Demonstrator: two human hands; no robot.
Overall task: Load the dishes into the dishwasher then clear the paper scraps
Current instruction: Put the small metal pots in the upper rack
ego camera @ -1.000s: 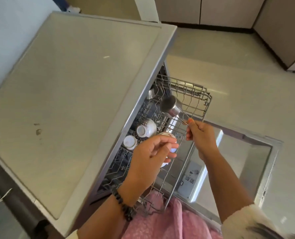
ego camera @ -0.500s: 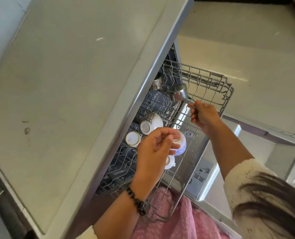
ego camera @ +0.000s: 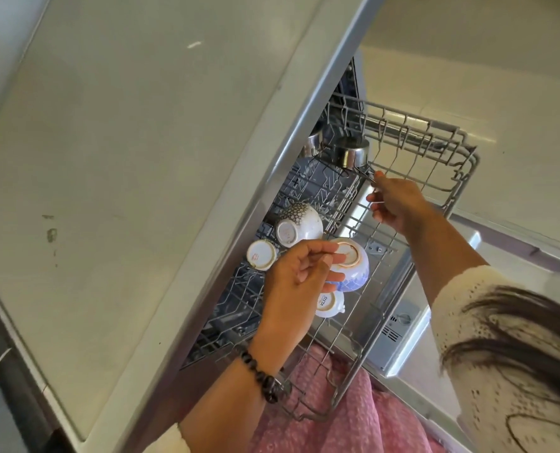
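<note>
The dishwasher's upper wire rack (ego camera: pixel 448 135) is pulled out over the open door. My right hand (ego camera: pixel 399 204) pinches the thin handle of a small steel cup (ego camera: pixel 350 155), which sits upside down at the rack's far end. My left hand (ego camera: pixel 299 276) holds a blue-and-white bowl (ego camera: pixel 357 266) upside down over the rack's middle, thumb on its base. Inverted in the rack are a patterned white cup (ego camera: pixel 299 220), a small white cup (ego camera: pixel 261 255) and a white cup (ego camera: pixel 329 304) partly under my left hand.
A grey countertop (ego camera: pixel 141 158) overhangs the rack on the left, with a small white scrap (ego camera: pixel 193 44) on it. Another steel cup (ego camera: pixel 314 142) shows under the counter's edge. The open dishwasher door (ego camera: pixel 399 322) lies below the rack, with beige floor to the right.
My right hand has carried the steel cup away from me and down to the rack's far end, now inverted. My left hand stays with the bowl. The view has moved closer.
</note>
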